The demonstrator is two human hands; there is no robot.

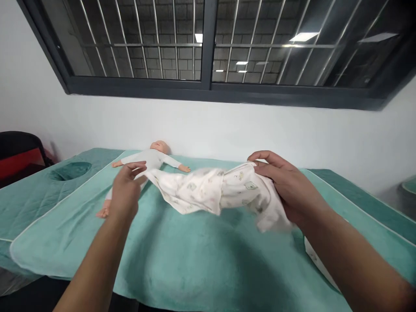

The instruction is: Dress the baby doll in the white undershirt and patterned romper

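While the left hand (pixel 125 188) and right hand (pixel 287 182) pinch a patterned cloth (pixel 203 190), a doll (pixel 150 159) lies on the bed (pixel 191 260).

Room, one: white wall (pixel 208 130) rising behind a bed (pixel 195 260) that is wearing green covers, dark-framed window (pixel 207 82) showing metal bars and reflecting ceiling lights, red-and-black chair (pixel 22 156) standing at the left edge.

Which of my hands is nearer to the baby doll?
Your left. The left hand is just beside the doll, in front of its body, pinching one end of the printed cloth; the right hand is well off to the right, holding the other end.
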